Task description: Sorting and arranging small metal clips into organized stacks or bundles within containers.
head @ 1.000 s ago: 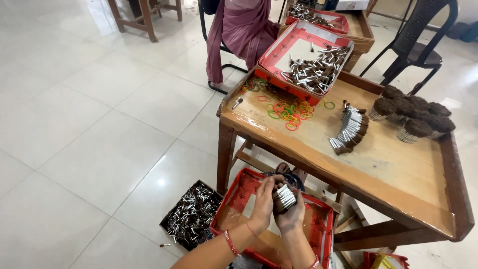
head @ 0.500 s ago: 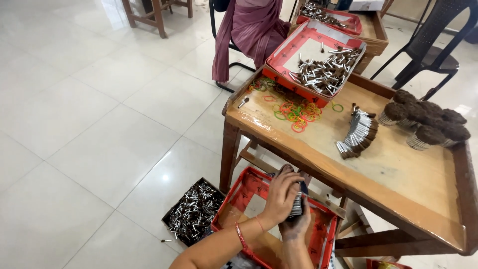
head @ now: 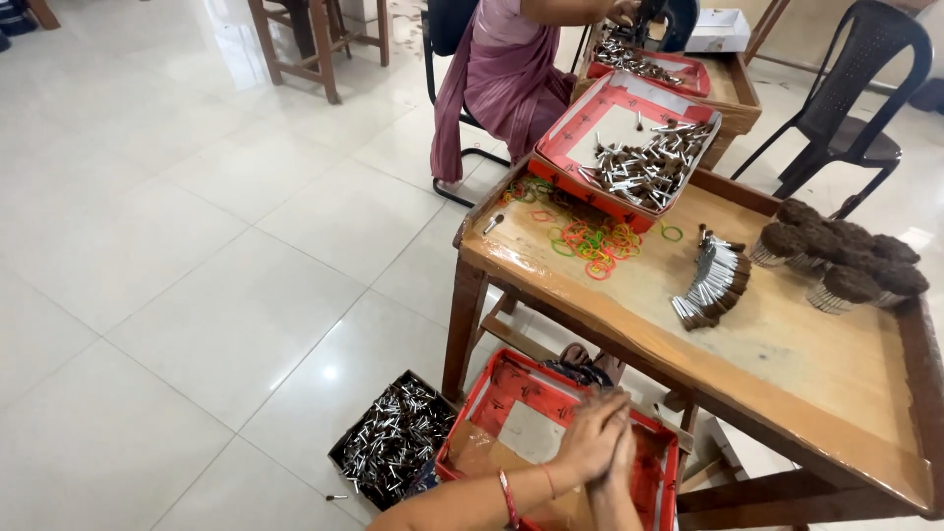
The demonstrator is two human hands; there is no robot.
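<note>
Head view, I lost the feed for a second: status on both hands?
Left hand and right hand pressed together over the red tray. Anything between the palms is hidden. Wooden table edge just above; nothing blocking.

open floor (head: 197,246) left, wooden table (head: 787,393) edge overhead right, box of metal pieces (head: 393,442) beside red tray (head: 511,388)

Red cardboard box lid (head: 511,388) on my lap, open, brown inside. Dark box (head: 393,442) of metal pieces on floor beside it. Red tray-box (head: 560,177) tilted on table's far edge; another red one (head: 688,74) and a white box (head: 718,29) behind.
</note>
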